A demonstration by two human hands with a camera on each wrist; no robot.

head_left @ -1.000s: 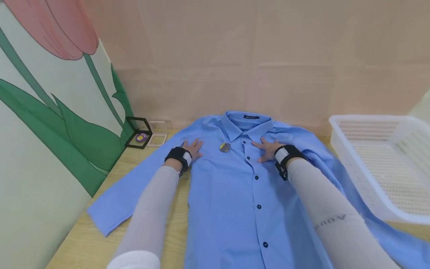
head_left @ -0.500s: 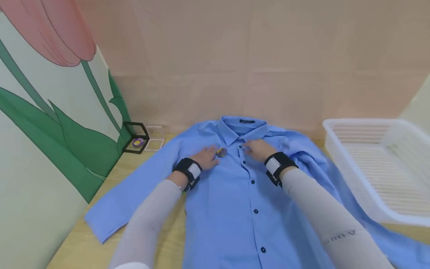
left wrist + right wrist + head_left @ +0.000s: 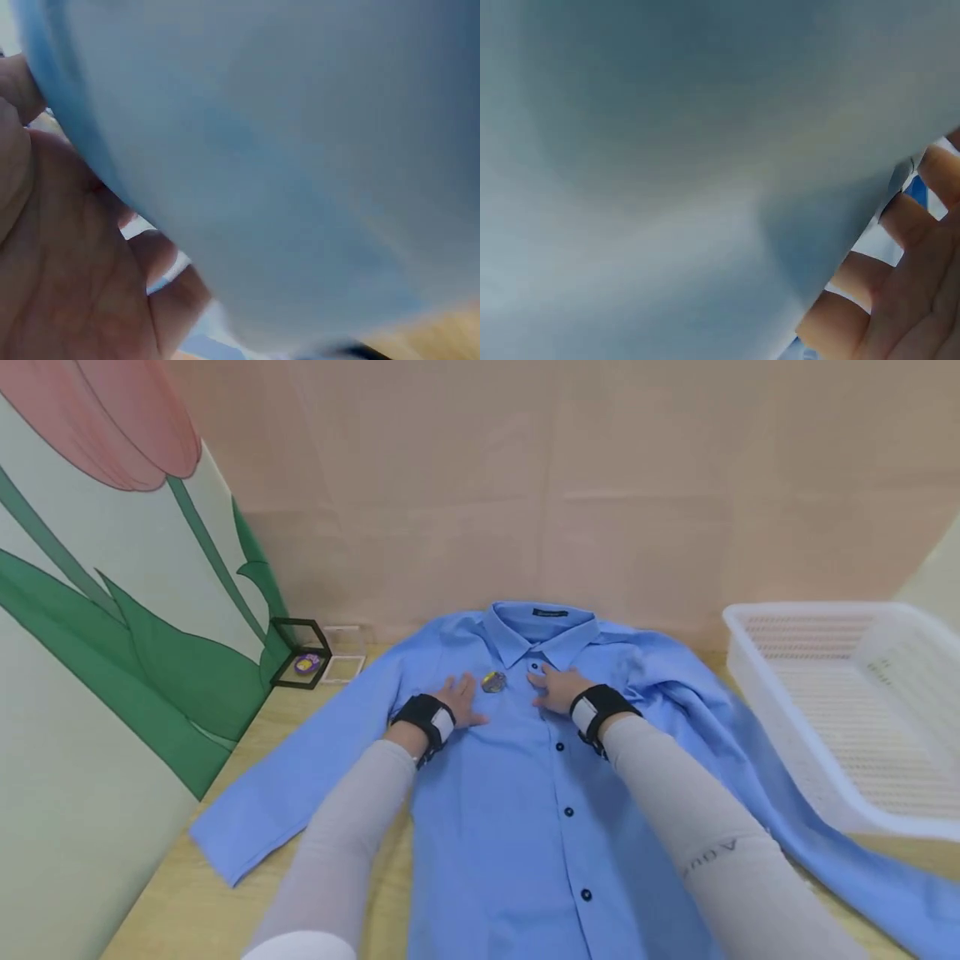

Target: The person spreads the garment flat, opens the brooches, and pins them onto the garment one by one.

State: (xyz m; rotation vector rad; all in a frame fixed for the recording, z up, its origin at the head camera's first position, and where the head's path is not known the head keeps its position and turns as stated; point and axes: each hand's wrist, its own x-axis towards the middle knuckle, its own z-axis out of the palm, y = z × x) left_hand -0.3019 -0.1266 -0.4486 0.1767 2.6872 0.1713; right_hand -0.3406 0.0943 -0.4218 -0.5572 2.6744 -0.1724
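Note:
A blue long-sleeved shirt [image 3: 487, 827] lies face up on the table, collar at the far end, dark buttons down its front. On its chest sits a small round badge [image 3: 493, 682], partly yellow. My left hand [image 3: 459, 700] rests with spread fingers on the cloth just left of the badge. Across from it, my right hand [image 3: 558, 689] lies over the button placket below the top button [image 3: 534, 666], fingers spread. Pale blue cloth [image 3: 247, 165] fills most of the left wrist view, beside the left palm. Similar cloth [image 3: 667, 210] covers much of the right wrist view, hiding the fingertips.
A white plastic basket [image 3: 832, 777] stands at the right, next to the shirt's sleeve. Back left, an open black case [image 3: 288, 680] holds a purple and yellow badge [image 3: 307, 663], with a clear case [image 3: 345, 670] beside it. A pink wall covering [image 3: 637, 510] rises behind the table.
My left hand has slid right toward the badge on the shirt. My right hand has moved left onto the placket; its fingers bent near the top button midway and are spread again now.

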